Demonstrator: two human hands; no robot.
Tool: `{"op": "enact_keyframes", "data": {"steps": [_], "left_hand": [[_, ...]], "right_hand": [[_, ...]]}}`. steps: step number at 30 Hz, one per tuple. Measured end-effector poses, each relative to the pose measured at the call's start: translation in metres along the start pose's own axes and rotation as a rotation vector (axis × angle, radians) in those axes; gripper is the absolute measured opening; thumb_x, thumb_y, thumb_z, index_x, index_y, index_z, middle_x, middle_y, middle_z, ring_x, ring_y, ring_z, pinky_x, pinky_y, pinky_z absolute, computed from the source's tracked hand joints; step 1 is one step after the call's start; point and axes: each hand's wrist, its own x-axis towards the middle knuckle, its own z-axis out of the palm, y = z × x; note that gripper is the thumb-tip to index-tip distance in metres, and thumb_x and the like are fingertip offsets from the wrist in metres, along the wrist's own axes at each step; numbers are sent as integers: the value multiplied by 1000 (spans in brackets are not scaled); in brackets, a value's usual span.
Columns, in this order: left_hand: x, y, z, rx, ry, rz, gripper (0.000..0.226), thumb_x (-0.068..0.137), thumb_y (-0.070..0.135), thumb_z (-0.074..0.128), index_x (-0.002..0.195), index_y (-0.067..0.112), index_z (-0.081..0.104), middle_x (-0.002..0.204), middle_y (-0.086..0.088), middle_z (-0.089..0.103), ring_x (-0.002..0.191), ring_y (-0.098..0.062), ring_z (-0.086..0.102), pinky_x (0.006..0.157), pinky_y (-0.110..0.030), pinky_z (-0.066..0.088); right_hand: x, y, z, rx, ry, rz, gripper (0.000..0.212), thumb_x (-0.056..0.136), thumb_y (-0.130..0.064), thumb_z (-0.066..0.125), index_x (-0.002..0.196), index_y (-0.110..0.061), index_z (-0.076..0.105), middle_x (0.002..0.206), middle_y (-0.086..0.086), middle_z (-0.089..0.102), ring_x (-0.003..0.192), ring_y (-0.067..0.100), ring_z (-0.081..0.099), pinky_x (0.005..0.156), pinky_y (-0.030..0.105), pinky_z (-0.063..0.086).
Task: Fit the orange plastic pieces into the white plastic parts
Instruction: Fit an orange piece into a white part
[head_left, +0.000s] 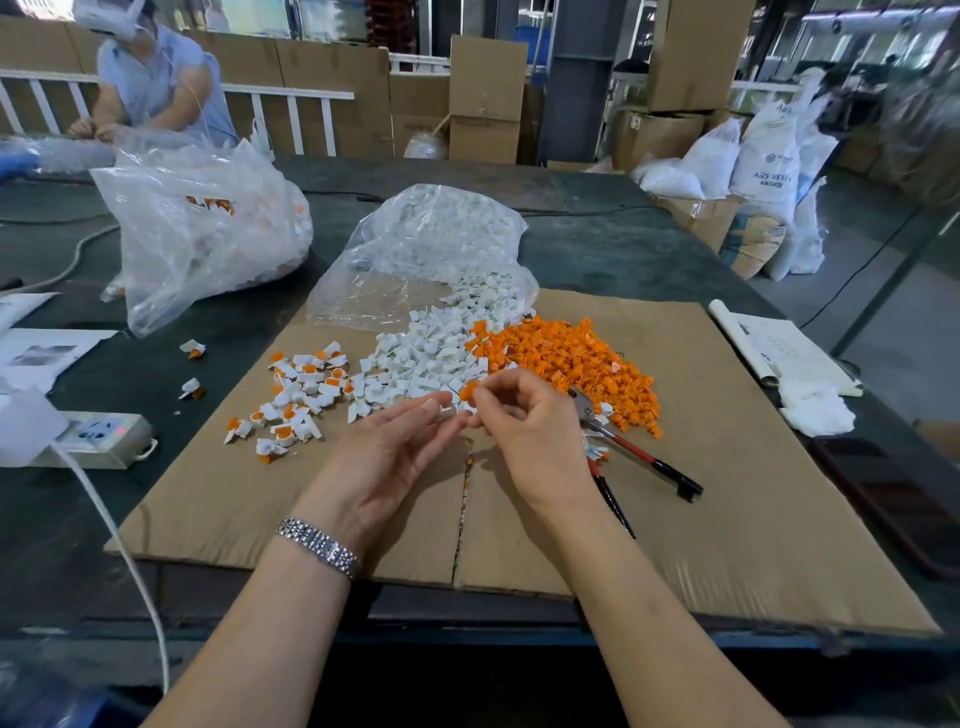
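Note:
My left hand (395, 447) pinches a small white plastic part (451, 414) at its fingertips above the cardboard sheet (727, 493). My right hand (524, 421) pinches an orange plastic piece (469, 391) right beside that part, the two nearly touching. Behind my hands lies a heap of loose white parts (426, 353), spilling from a clear bag (431, 249). A heap of orange pieces (571, 358) lies to its right. Several white parts with orange pieces fitted in them (296, 400) are scattered to the left.
Red-handled pliers (639, 457) lie right of my right hand. A power strip (98, 436) with a white cable sits at the left, a large clear bag (202, 228) behind it. Papers (779, 353) lie at the right. Another person (156, 78) works at the far left.

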Motion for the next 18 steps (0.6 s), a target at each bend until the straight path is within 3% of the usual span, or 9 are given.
{"op": "enact_keyframes", "data": {"steps": [5,7,10,14,18], "left_hand": [[3,-2,2,103,79,45,24,76,9,76,99,2,76,85,-8,75,72,-14,73,59,-16,57],[5,-3,2,20,87,13,8,75,5,76,83,3,78,84,-9,74,73,-15,72,61,-17,59],[4,-2,5,-167,67,-37,6,75,-5,73,70,-4,76,88,-18,74,84,-25,76,67,-26,63],[1,-3,9,-206,54,-39,7,77,-3,73,85,-2,73,98,-18,74,91,-25,76,73,-30,64],[-2,-7,13,-151,25,-29,20,84,6,72,104,11,69,107,-9,73,93,-17,70,73,-23,59]], "right_hand": [[-4,3,2,-83,28,-42,4,93,-17,68,91,-19,69,82,-7,69,73,8,63,67,17,51],[-7,4,3,-45,41,-41,4,93,-18,68,91,-22,68,83,-6,70,75,14,65,68,21,54],[-8,2,5,-48,37,-52,4,93,-19,69,92,-23,68,83,-10,69,73,4,63,68,19,52],[-7,2,8,-135,8,-81,4,93,-21,71,92,-24,68,94,-8,66,78,5,59,71,16,48],[-7,3,12,-179,69,-154,8,92,-19,71,90,-26,67,95,-8,63,77,5,57,69,12,45]]}}
